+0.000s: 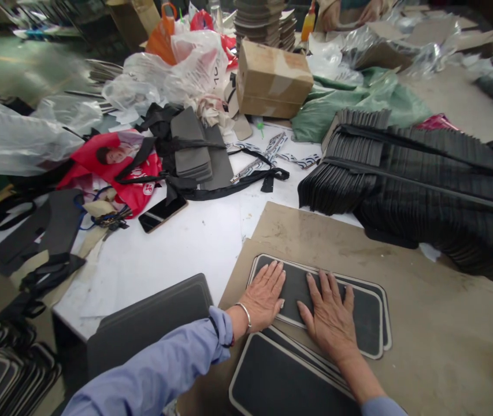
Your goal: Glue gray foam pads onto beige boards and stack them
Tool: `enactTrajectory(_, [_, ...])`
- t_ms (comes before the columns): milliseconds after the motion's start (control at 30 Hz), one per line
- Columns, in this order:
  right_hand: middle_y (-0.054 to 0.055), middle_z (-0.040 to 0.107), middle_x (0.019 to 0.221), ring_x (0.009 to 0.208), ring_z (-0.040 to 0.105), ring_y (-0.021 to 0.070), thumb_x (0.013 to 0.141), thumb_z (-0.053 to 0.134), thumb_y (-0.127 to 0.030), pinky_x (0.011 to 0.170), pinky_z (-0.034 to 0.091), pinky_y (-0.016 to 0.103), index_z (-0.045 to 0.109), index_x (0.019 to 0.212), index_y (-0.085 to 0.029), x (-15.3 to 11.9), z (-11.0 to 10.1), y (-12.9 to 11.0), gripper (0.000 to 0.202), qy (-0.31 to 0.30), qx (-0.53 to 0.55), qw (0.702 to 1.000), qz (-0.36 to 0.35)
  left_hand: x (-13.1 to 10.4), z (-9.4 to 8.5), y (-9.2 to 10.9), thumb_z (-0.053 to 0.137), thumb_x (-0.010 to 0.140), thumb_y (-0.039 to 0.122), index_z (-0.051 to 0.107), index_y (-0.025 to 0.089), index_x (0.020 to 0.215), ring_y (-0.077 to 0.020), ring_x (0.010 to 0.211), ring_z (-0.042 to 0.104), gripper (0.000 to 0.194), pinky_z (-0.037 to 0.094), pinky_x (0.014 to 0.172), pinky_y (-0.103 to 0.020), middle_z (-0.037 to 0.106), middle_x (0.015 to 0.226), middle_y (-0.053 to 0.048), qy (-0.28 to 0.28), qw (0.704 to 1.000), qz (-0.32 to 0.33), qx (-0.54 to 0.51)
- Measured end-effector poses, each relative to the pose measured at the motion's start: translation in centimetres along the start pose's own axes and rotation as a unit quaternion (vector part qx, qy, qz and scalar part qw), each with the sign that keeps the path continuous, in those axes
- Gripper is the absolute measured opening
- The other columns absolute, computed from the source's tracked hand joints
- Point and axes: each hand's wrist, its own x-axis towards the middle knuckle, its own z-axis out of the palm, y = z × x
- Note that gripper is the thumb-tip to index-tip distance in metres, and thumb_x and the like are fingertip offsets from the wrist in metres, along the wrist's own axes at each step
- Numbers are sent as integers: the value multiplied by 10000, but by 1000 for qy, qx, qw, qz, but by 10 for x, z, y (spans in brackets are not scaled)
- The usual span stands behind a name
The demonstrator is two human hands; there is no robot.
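Both palms rest on a dark rectangular panel with rounded corners and a pale border [366, 323], which overlaps a similar panel beneath it on brown cardboard [437, 312]. My left hand [262, 296] lies flat at the panel's left end, its fingers extended, with a silver bangle at the wrist. Across the panel's middle, my right hand [332, 315] is spread with its thumb pointing left. Neither hand grips anything. Nearer to me is a stack of similar bordered panels [289, 378], partly under my right forearm.
Plain dark sheets [155, 318] lie left of my left forearm. A phone [163, 215] and red bag [116, 167] are at left. Long strapped bundles of dark pieces [437, 190] stand at right. Behind are a cardboard box [272, 81] and another person's hands [371, 10].
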Motion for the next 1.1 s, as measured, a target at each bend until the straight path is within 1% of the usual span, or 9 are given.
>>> enactTrajectory(233, [159,345,1395,1308,227,312,826,421,-426,1029,102,588,441,1281,-156,2,0,2,529,6,26,999,17,2,4,1,421,824,250,267,41,1347,-250,1365,18,585,151,1119,-425,188,1465,-171,6,999,30,35])
enactTrajectory(367, [161,329,1405,1325,189,312,818,462,-415,1040,81,588,414,1307,-158,0,-7,-3,554,0,45,999,22,0,4,2,456,808,257,296,70,1345,-268,1365,60,590,195,1097,-461,210,1458,-179,36,997,36,58])
enactTrajectory(467, [150,286,1429,1350,123,268,833,456,-392,1082,92,520,346,1347,-124,-1,-13,-18,590,-5,96,995,-23,1,7,-2,438,821,246,313,112,1347,-281,1363,85,557,227,1075,-473,213,1458,-176,74,992,53,88])
enactTrajectory(567, [145,242,1448,1361,67,219,843,435,-452,1109,153,414,280,1370,-73,0,-14,-34,668,-29,174,980,-93,2,11,-7,394,836,227,296,106,1356,-275,1362,99,543,249,1065,-451,219,1457,-177,98,984,94,115])
enactTrajectory(633, [149,235,1449,1362,42,210,851,409,-492,1114,161,395,275,1367,-53,-1,-13,-36,690,-32,204,972,-112,2,12,-9,389,840,225,306,98,1350,-278,1360,109,533,256,1060,-449,211,1458,-181,103,981,105,129])
enactTrajectory(700, [146,241,1447,1362,31,201,866,375,-504,1121,144,392,275,1366,-52,-5,-11,-29,682,-27,213,969,-121,2,12,-9,406,837,243,321,90,1342,-286,1359,119,534,253,1061,-456,198,1461,-187,100,981,100,134])
enactTrajectory(833, [149,199,1459,1360,33,199,879,355,-494,1123,135,388,220,1387,-56,-17,-8,0,684,-29,202,972,-117,1,12,-10,423,828,267,292,100,1359,-290,1357,132,571,230,1073,-473,169,1472,-172,89,985,87,117])
enactTrajectory(933, [145,186,1463,1360,44,198,875,375,-480,1121,143,388,212,1392,-68,-25,-9,23,680,-38,183,978,-96,1,13,-11,413,834,276,265,121,1373,-294,1357,132,580,217,1077,-490,140,1482,-154,88,987,86,99])
enactTrajectory(1100, [141,200,1456,1358,75,205,863,422,-433,1117,154,412,251,1379,-66,-33,-11,56,656,-46,144,988,-35,0,11,-11,388,850,276,226,129,1388,-296,1358,120,581,215,1077,-499,100,1491,-145,84,987,92,102])
